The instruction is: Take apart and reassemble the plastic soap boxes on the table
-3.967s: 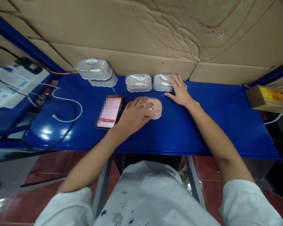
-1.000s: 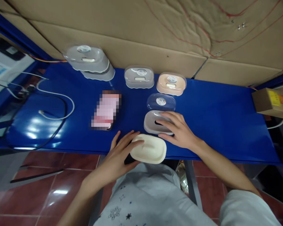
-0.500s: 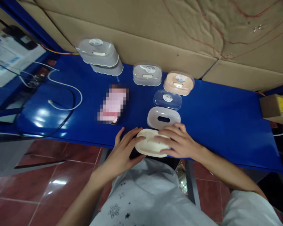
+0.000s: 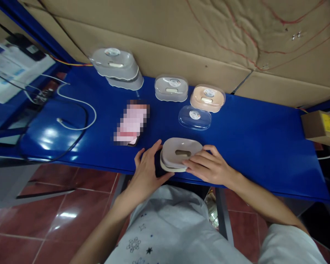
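Near the front edge of the table, a pale grey oval plastic dish with a slot (image 4: 170,147) sits on a cream oval base (image 4: 172,169), whose rim shows below it. My right hand (image 4: 209,165) grips the grey dish at its right front rim. Around the left end curls my left hand (image 4: 148,170), its thumb at the base's front edge and its fingers along the side. A clear oval lid with a round sticker (image 4: 194,119) lies just behind the dish.
Behind stand a grey lidded box (image 4: 171,89), a peach lidded box (image 4: 207,98) and stacked grey boxes (image 4: 118,68) against cardboard (image 4: 154,44). A pixelated phone (image 4: 131,123) and a white cable (image 4: 82,101) lie left. A cardboard box (image 4: 313,124) is at right.
The grey dish has come toward me from behind the cream base and now rests on top of it. My right hand has shifted from the base to the dish; my left hand stays at the base.
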`<state>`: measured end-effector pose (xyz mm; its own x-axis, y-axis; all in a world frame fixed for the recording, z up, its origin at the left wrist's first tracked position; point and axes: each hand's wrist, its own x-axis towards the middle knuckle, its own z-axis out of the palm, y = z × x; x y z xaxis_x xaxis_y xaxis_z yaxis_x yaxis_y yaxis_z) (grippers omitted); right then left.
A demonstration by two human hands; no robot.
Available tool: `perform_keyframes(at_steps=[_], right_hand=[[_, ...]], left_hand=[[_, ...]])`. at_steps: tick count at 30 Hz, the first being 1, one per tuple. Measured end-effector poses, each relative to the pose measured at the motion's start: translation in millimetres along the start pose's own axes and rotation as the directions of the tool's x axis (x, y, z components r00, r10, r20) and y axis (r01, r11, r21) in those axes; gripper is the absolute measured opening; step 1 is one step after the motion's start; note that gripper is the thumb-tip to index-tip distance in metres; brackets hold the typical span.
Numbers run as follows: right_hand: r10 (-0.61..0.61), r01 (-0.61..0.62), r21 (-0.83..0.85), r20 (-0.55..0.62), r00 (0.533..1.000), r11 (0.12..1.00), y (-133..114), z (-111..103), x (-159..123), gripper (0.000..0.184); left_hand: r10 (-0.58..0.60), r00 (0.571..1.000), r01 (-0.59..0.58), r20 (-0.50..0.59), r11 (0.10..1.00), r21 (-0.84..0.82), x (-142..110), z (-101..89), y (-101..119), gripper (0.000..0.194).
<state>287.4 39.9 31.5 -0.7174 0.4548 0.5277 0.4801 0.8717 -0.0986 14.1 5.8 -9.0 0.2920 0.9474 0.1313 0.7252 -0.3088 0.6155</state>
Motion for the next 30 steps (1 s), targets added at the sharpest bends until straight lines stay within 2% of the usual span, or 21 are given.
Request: perform_keyframes(at_steps=[2,4,8,13,17,20,26,30], right_hand=[[-0.027,0.027,0.004,0.041,0.999,1.000,0,5,-2,0.015],[-0.023,0.022,0.017,0.064,0.998,1.000,2,9,-3,0.016],[0.012,-0.016,0.043,0.074,0.997,0.999,5,11,-4,0.016],[-0.047,0.044,0.028,0.131,0.990,0.999,7,9,-4,0.026],[-0.073,0.077,-0.018,0.173,0.982,0.997,7,11,-7,0.030],[-0.101,0.112,-0.059,0.155,0.983,0.992,6,12,-8,0.027],[-0.144,0.178,-0.160,0.202,0.969,0.971,2,11,-6,0.032],[-0.144,0.179,-0.183,0.187,0.972,0.967,3,12,-5,0.026]], left_hand=[[-0.004,1.000,0.004,-0.008,1.000,0.018,6,1.7,0,0.114],[0.013,0.999,-0.013,0.029,1.000,0.025,13,-0.6,-1,0.106],[0.102,0.986,-0.105,0.133,0.994,0.016,26,-12.2,-5,0.093],[0.193,0.964,-0.198,0.182,0.980,0.005,34,-19.3,-13,0.087],[0.242,0.959,-0.244,0.150,0.970,-0.001,34,-17.6,-17,0.080],[0.259,0.956,-0.265,0.140,0.964,0.029,33,-16.2,-17,0.083],[0.291,0.947,-0.306,0.135,0.947,0.102,34,-16.8,-14,0.085],[0.324,0.936,-0.343,0.135,0.927,0.153,37,-18.0,-16,0.078]])
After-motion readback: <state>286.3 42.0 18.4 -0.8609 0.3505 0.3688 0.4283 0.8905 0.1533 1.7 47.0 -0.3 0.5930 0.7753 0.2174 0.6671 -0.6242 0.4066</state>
